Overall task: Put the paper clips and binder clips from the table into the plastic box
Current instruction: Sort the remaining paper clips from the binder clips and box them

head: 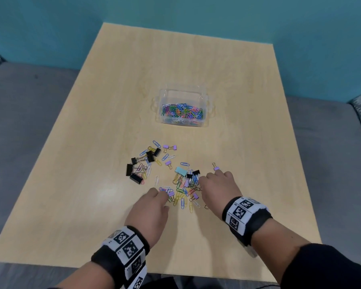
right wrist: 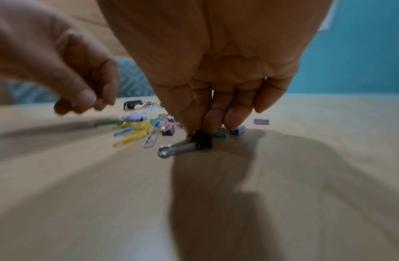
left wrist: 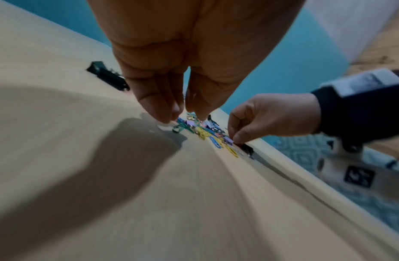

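A clear plastic box (head: 204,122) with several coloured paper clips inside stands mid-table. Nearer to me lies a pile of paper clips (head: 182,192) mixed with small binder clips. My right hand (head: 202,181) is down on the pile's right side; in the right wrist view, the right hand (right wrist: 200,130) pinches a black binder clip (right wrist: 204,141) that rests on the wood. My left hand (head: 165,193) is at the pile's left edge. In the left wrist view, the left hand (left wrist: 185,114) has thumb and fingertips drawn together on the paper clips (left wrist: 182,126).
A group of black binder clips (head: 138,167) lies left of the pile, with purple binder clips (head: 170,147) farther back and one purple binder clip (head: 216,168) by my right fingers. A light blue binder clip (head: 181,171) sits mid-pile. Grey seating surrounds the wooden table (head: 113,101).
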Available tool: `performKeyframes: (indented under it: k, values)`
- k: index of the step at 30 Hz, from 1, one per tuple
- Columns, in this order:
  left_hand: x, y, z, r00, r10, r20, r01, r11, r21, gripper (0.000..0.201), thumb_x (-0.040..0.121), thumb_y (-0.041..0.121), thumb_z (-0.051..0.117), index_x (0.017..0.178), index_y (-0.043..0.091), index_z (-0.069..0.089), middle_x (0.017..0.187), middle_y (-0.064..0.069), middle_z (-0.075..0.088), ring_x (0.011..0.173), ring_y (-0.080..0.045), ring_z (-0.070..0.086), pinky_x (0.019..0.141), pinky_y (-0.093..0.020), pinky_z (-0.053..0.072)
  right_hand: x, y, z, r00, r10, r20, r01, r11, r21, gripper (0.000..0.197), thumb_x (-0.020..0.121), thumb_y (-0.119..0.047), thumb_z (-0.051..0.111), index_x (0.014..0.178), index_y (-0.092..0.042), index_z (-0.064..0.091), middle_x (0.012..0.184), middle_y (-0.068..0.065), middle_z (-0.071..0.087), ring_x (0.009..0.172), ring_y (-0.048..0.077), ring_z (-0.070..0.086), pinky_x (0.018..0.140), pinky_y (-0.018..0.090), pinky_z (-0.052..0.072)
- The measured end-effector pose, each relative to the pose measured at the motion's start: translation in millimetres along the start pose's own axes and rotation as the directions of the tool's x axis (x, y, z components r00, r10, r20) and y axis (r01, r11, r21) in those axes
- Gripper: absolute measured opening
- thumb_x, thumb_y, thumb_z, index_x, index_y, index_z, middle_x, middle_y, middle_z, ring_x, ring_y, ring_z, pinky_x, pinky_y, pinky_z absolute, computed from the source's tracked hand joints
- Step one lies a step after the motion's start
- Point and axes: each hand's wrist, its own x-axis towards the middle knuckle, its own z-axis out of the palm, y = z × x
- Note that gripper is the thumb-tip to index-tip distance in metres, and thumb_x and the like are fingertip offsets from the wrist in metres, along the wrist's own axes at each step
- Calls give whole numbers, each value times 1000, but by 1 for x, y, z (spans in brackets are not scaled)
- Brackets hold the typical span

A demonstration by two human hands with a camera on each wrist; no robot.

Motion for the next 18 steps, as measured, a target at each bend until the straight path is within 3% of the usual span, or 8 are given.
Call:
performKeyframes:
  k: [4, 8, 11, 18]
  values:
    - [6, 13, 7, 985, 152, 86, -161, 980, 114, 22, 92, 23, 47, 112, 16, 52, 107, -4, 49, 95, -27, 53, 73, -33, 40, 0, 7, 1, 1000, 25, -8, -23, 989, 143, 9, 86, -14, 48, 87, -23, 50, 86, -3, 55, 90, 24, 47, 77, 36, 34]
    - [21, 27, 11, 996, 61, 71, -71, 985, 157, 34, 92, 35, 50, 121, 17, 43, 113, -3, 44, 99, -24, 49, 71, -28, 31, -2, 14, -1, 998, 58, -16, -52, 966, 254, 7, 87, -24, 54, 93, -22, 52, 96, -3, 53, 95, 23, 45, 82, 36, 36]
    - [29, 31, 15, 996, 10, 91, -27, 982, 187, 37, 89, 39, 54, 117, 16, 43, 114, -4, 41, 99, -24, 48, 71, -28, 30, -2, 14, -1, 998, 56, -5, -54, 974, 218, 15, 87, -29, 54, 100, -24, 53, 102, -3, 53, 100, 23, 44, 83, 36, 35]
    - [37, 31, 17, 998, 17, 64, -29, 982, 187, 23, 92, 29, 50, 110, 16, 44, 110, -5, 41, 92, -23, 47, 67, -28, 30, 2, 8, 2, 998, 58, -26, -54, 987, 150, 5, 89, -28, 53, 93, -23, 52, 98, -2, 55, 103, 26, 44, 80, 38, 29]
